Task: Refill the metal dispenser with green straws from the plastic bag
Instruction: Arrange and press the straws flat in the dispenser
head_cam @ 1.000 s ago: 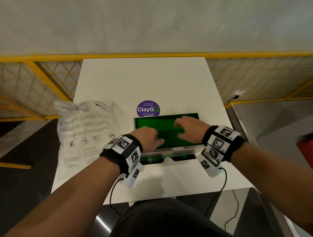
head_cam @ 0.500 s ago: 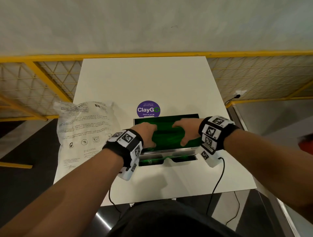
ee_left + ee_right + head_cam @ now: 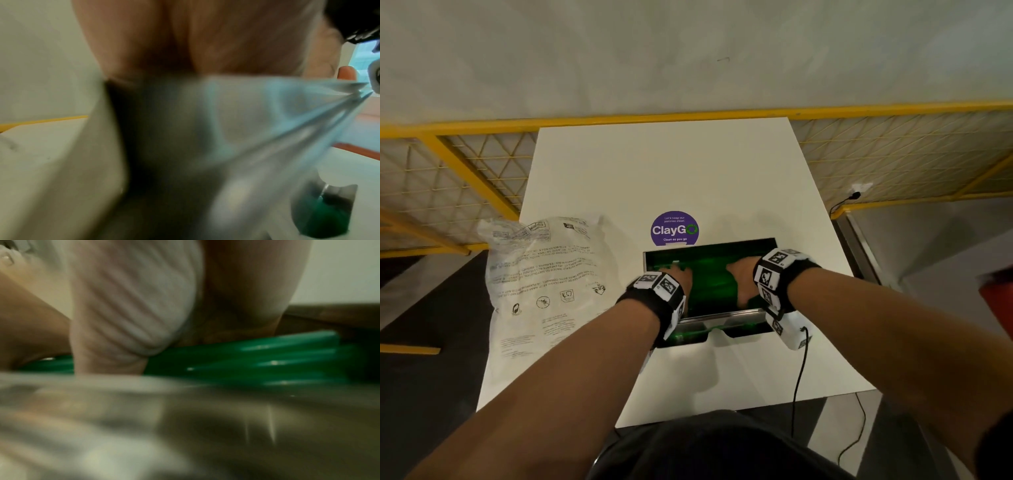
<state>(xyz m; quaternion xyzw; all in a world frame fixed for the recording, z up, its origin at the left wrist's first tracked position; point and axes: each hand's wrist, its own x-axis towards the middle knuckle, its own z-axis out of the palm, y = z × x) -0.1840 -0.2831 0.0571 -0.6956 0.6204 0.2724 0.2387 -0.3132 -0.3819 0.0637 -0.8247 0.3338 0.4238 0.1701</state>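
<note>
Both hands have slid apart across the green straws (image 3: 709,277) in the metal dispenser (image 3: 722,317); left hand (image 3: 677,278) and right hand (image 3: 741,274) press flat, holding nothing. Plastic bag (image 3: 544,274) lies left on the surface (image 3: 671,164).

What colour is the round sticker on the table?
The round sticker is purple with white "ClayGo" lettering and a green ring for the O. The head view shows it best.
</note>
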